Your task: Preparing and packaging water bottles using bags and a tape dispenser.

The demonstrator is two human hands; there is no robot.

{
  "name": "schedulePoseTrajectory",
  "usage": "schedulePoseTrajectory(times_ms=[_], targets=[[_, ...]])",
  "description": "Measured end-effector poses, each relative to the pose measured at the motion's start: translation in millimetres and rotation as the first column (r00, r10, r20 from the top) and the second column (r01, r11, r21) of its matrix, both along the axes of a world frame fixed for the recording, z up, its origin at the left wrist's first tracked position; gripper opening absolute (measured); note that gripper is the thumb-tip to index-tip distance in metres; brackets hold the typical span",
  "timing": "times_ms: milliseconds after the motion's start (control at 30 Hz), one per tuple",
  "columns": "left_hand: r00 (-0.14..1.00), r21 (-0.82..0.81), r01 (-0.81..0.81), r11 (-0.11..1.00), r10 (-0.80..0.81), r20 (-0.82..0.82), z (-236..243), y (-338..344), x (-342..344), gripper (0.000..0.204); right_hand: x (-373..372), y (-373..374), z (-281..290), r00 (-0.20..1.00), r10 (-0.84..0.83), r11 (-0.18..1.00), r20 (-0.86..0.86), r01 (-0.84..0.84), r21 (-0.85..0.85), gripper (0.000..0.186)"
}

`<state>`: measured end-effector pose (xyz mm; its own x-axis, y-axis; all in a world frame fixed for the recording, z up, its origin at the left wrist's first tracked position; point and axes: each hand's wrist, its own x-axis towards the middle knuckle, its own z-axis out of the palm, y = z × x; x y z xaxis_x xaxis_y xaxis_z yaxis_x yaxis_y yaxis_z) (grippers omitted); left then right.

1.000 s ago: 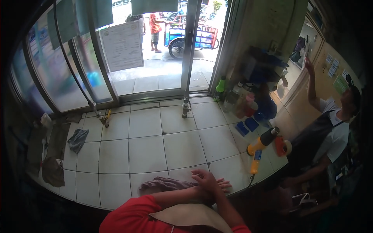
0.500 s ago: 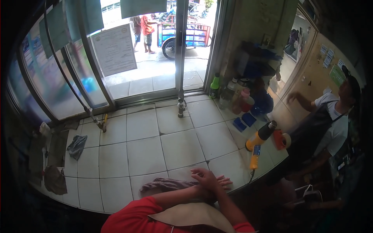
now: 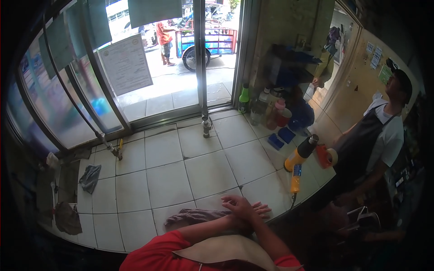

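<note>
While both hands rest crossed at the near edge of the white tiled counter (image 3: 199, 171), the wiping they suggest looks, as a judgement, partly done and paused. Far left, a brown rag (image 3: 68, 217) lies crumpled near the counter's rim, and a grey cloth (image 3: 89, 177) sits a little further in, both well apart from the hands. The tiles in the middle look clean and bare, though dark grout lines and a smudge near the front joints remain, so some wiping seems left. Just left of the hands lies a mauve-brown cloth (image 3: 192, 217), bunched up on the tiles and touching the person's forearm; neither hand grasps it. The left hand (image 3: 257, 210) lies flat with fingers spread, its grip released and empty. The right hand (image 3: 237, 207) lies over it, wrist crossing wrist, fingers loose, also holding nothing. Further right, a yellow and black heat gun (image 3: 299, 156) stands near the counter's edge, with a roll of tape (image 3: 329, 156) beside it. Bottles (image 3: 264, 108) cluster at the far right corner, and another person in a dark apron (image 3: 361, 144) stands beyond.
</note>
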<state>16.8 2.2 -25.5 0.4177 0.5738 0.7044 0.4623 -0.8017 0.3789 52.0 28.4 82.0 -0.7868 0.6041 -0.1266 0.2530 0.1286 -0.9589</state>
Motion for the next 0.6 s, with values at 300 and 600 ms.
schedulePoseTrajectory(times_ms=[300, 600], targets=[[0.994, -0.006, 0.017, 1.000, -0.018, -0.112, -28.3, 9.1, 2.1, 0.054, -0.7, 1.5, 0.3, 1.000, 0.019, 0.999, 0.015, -0.019, 0.027, 0.035], [0.974, -0.214, 0.078, 0.974, -0.120, -0.193, -9.1, 0.1, -13.5, 0.062, -1.7, 0.0, 5.2, 1.000, 0.020, 1.000, 0.007, -0.020, -0.008, 0.032]])
